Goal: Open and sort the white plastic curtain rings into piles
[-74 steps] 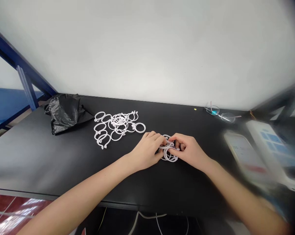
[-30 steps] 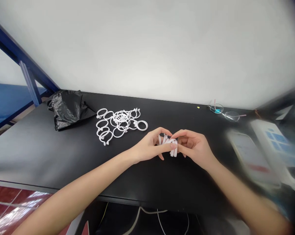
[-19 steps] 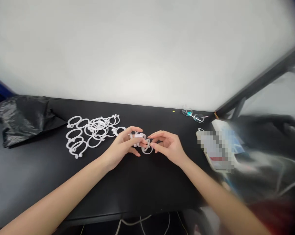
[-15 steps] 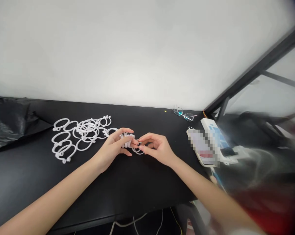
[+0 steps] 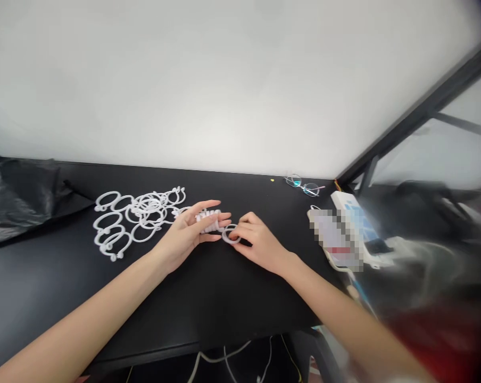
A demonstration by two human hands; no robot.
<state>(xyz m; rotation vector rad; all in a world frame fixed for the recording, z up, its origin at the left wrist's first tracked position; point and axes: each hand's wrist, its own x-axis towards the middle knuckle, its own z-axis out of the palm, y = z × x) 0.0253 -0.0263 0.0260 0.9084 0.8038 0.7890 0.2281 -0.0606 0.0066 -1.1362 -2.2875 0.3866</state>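
White plastic rings (image 5: 210, 220): bunched in left hand (image 5: 188, 230), grip half-curled around them.
Right hand (image 5: 261, 247): grip pinching one ring (image 5: 231, 234).
Loose pile (image 5: 139, 219): beside left hand on black tabletop (image 5: 208, 303).

the left forearm (image 5: 100, 303) and right forearm (image 5: 332, 308) are bare and slim, and the left hand (image 5: 184, 229) and right hand (image 5: 260, 244) have long, slender fingers.

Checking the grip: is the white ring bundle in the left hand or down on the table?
In hand: the white plastic ring bundle lies against the fingers of the left hand, not on the black tabletop.
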